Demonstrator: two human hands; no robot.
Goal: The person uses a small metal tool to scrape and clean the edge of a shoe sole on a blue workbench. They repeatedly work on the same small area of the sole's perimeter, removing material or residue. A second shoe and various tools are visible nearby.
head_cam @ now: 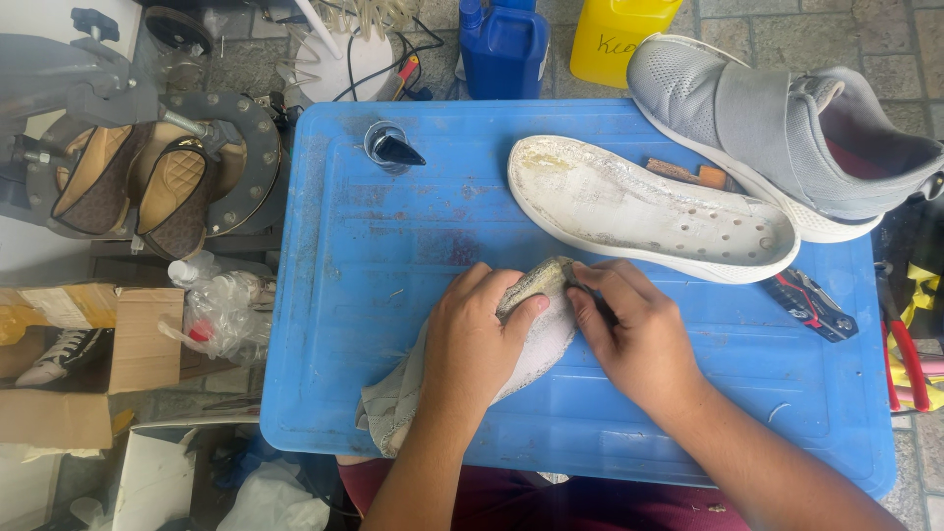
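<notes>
Both hands worked a grey shoe upper (536, 339) at lower centre of the frame.
Left hand (472, 344) pinned it, thumb clamped on the toe; right hand (634, 339) fingers pinched its edge. A firm hold and short strokes suited it on the blue lid (393, 324), below the detached white sole (649, 208).

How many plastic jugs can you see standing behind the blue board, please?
2: a blue jug at the top centre, and a yellow jug just right of it. Both are cut off by the frame's top edge; others may stand out of view.
</notes>
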